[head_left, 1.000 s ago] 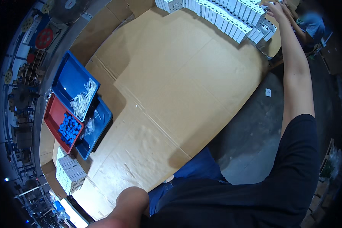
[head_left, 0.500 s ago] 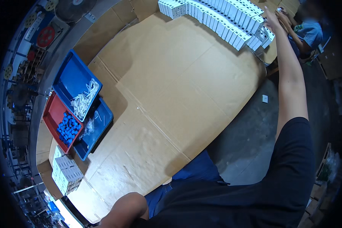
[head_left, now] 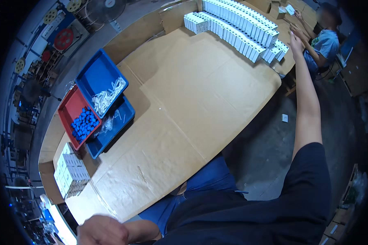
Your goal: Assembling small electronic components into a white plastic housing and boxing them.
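Observation:
My right arm is stretched out toward the far right corner of the table. At its end my right hand (head_left: 296,42) has its fingers reaching away, looks open, and shows nothing in it. It is beside the stacked rows of white rectangular modules (head_left: 237,34), close to a seated co-worker's hands. My left hand (head_left: 103,231) is low over the near left table edge, blurred and rounded, its fingers not readable. Nearest to it on the table is a smaller stack of white modules (head_left: 71,171).
At left, a blue tray (head_left: 92,67) of white plastic pieces overlaps a red tray (head_left: 69,102) of small blue parts and another blue tray (head_left: 129,110). A co-worker (head_left: 325,45) holds a white piece (head_left: 290,9). A white square piece (head_left: 284,118) lies on the floor.
The view has shifted, with the trays and table lying farther right and the floor piece lower. My left hand has come into view at the bottom. The co-worker's hand now lifts a white piece.

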`<state>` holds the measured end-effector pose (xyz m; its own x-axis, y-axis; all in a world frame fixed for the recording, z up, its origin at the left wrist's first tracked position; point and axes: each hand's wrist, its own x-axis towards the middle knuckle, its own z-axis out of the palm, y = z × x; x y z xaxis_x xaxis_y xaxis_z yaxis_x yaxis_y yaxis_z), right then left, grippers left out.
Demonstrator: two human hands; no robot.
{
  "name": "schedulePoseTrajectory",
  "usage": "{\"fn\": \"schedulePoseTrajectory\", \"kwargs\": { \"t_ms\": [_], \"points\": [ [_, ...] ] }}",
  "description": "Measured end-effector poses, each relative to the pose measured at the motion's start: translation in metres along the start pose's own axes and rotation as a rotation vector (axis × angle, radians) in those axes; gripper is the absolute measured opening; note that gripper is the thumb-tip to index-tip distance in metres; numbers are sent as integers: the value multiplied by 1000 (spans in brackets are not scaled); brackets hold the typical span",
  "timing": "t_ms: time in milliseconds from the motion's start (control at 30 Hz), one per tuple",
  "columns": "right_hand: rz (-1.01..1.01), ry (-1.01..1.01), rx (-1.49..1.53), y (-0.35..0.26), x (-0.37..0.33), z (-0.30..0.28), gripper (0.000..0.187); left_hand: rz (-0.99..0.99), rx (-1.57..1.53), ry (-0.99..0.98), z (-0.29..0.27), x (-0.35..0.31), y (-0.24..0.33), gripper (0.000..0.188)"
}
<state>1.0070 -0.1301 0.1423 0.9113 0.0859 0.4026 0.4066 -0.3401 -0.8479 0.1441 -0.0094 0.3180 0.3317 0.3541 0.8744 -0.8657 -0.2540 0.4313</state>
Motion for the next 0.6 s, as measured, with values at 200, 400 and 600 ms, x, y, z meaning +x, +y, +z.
{"fn": "schedulePoseTrajectory", "kwargs": {
  "t_ms": [200,400,600],
  "points": [
    [-62,-170,312,21,-137,-51,48,-942,971,205,-16,-129,12,9],
    [-167,-182,-58,-22,-370,-124,35,-1276,875,13,-37,-221,37,28],
    [50,-421,304,-156,-535,-73,32,-1102,964,10,-85,-264,93,25]
  ]
}}
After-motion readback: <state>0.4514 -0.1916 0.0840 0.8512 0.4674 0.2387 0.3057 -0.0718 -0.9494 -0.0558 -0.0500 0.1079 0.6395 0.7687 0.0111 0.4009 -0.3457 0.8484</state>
